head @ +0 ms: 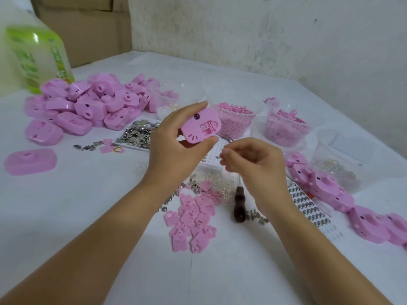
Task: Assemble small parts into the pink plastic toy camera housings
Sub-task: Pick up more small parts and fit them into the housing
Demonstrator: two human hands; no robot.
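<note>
Pink housing, likely light and rigid, is edge-pinched by left hand; right hand beside it curls, contents unclear.

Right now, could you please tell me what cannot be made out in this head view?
Head view:
Right hand: curled fingers hide whether it pinches a part.
Pink housing in the left hand: bottom edge covered by the thumb.
Green bottle: label blurred, unreadable.
Row of housings: cut off by the right edge.
Clear tub: contents too blurred.
</note>
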